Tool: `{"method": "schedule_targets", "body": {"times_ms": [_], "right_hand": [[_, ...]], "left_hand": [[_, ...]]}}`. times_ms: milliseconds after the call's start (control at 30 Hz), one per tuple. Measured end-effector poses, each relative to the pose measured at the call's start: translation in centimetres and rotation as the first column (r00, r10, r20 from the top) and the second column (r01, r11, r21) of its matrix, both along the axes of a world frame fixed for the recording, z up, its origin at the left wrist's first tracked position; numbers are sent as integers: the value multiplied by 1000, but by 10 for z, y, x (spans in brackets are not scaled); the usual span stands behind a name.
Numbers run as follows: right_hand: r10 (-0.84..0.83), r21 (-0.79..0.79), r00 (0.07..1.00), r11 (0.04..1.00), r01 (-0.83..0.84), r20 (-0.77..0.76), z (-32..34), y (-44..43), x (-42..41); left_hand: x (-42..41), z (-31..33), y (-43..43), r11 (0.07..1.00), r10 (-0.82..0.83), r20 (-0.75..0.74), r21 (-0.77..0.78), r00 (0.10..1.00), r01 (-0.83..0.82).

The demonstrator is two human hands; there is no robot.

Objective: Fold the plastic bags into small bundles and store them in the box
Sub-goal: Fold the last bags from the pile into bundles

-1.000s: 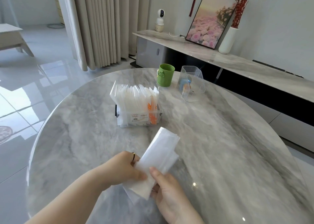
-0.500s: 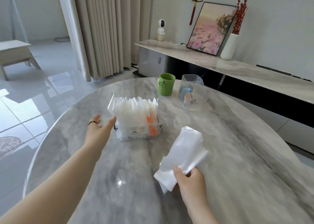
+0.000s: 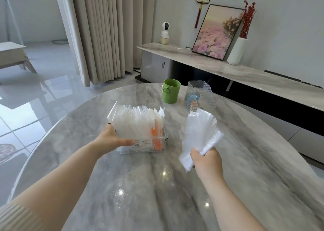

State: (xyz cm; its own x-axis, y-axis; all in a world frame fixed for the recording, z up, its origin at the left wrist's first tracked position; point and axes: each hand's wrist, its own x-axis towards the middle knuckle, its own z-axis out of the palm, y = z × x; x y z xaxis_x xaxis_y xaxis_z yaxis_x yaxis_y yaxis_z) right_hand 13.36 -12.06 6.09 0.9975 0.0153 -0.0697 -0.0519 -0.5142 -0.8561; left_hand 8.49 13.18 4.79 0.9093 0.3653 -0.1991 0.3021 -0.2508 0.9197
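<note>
A clear plastic box [image 3: 158,148] sits mid-table, packed with several upright folded white bags [image 3: 135,122] and an orange one [image 3: 155,136]. My left hand [image 3: 113,139] grips the box's left front corner, thumb laid along its front wall. To the right of the box, my right hand [image 3: 206,159] is closed on the lower end of a folded translucent white plastic bag [image 3: 199,131], which stands up above the table.
A green cup [image 3: 171,93] and a clear ribbed holder [image 3: 200,97] stand at the far side of the round marble table [image 3: 140,187]. Behind them runs a low marble sideboard [image 3: 245,74] with a vase, a picture and a small camera.
My left hand let go of the bag, reached forward and took hold of the box's left corner. My right hand carried the folded bag up and to the right.
</note>
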Motion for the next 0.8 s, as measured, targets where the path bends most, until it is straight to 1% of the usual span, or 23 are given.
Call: {"method": "schedule_targets", "body": {"times_ms": [67, 233, 333, 367, 500, 633, 667, 733, 800], "right_hand": [[3, -16, 1000, 1000, -2, 29, 4, 4, 7], [-54, -91, 988, 994, 67, 145, 13, 8, 18], [-57, -60, 978, 996, 70, 199, 18, 8, 15], [-44, -51, 975, 997, 56, 217, 19, 9, 12], [57, -19, 963, 998, -54, 263, 20, 11, -16], [112, -27, 954, 994, -109, 277, 24, 10, -43], [119, -25, 954, 993, -117, 276, 25, 11, -47], [129, -28, 960, 992, -126, 250, 29, 13, -53], [135, -37, 964, 991, -130, 230, 32, 16, -58]], "left_hand": [[5, -3, 1, 999, -44, 9, -1, 999, 44], [5, -14, -9, 986, -154, 11, 67, 988, 153], [-17, -22, -28, 980, -193, 46, 54, 980, 191], [-24, -25, -32, 978, -200, 53, 70, 978, 197], [-52, -19, -45, 954, -232, 6, 198, 973, 227], [-83, -3, -57, 927, -250, -112, 258, 962, 271], [-88, -2, -58, 926, -258, -119, 252, 959, 280], [-96, 6, -63, 937, -263, -62, 223, 963, 270], [-98, 11, -68, 965, -215, 9, 156, 977, 211]]}}
